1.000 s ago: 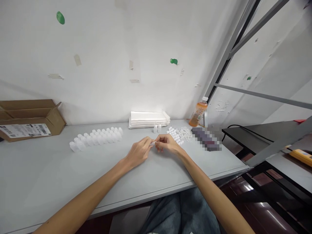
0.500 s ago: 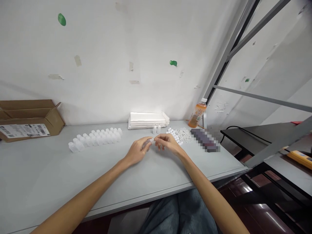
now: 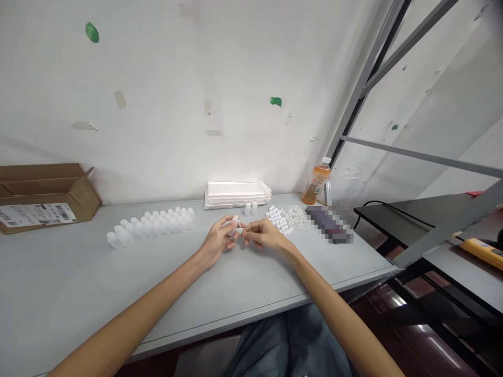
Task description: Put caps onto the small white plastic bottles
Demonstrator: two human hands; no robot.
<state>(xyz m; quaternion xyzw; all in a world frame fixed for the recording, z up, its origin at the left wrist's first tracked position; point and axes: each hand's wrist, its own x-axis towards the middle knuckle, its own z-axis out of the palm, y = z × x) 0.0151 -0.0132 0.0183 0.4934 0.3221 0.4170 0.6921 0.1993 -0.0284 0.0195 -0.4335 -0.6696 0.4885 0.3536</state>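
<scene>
My left hand (image 3: 217, 238) is closed around a small translucent white bottle (image 3: 234, 224), mostly covered by the fingers. Just right of it, my right hand (image 3: 262, 233) pinches a thin white strap (image 3: 239, 223) against the bottle's top end; whether it is looped round the neck I cannot tell. Two capped small bottles (image 3: 250, 208) stand upright behind my hands. Right of these lie a cluster of small white caps (image 3: 279, 220) and a heap of thin white loops (image 3: 295, 217). On the left, several frosted white bottles (image 3: 153, 225) stand in slanting rows.
A stack of flat white sheets or trays (image 3: 238, 195) lies against the wall. An orange drink bottle (image 3: 316, 181) stands at the back right, with a blurred-out dark object (image 3: 329, 224) before it. An open cardboard box (image 3: 47, 196) sits far left. A metal frame (image 3: 353, 115) rises at the right.
The bottle in my left hand has moved slightly left and tipped more upright. A white strap now shows between it and my right fingers, which have shifted left and down a little.
</scene>
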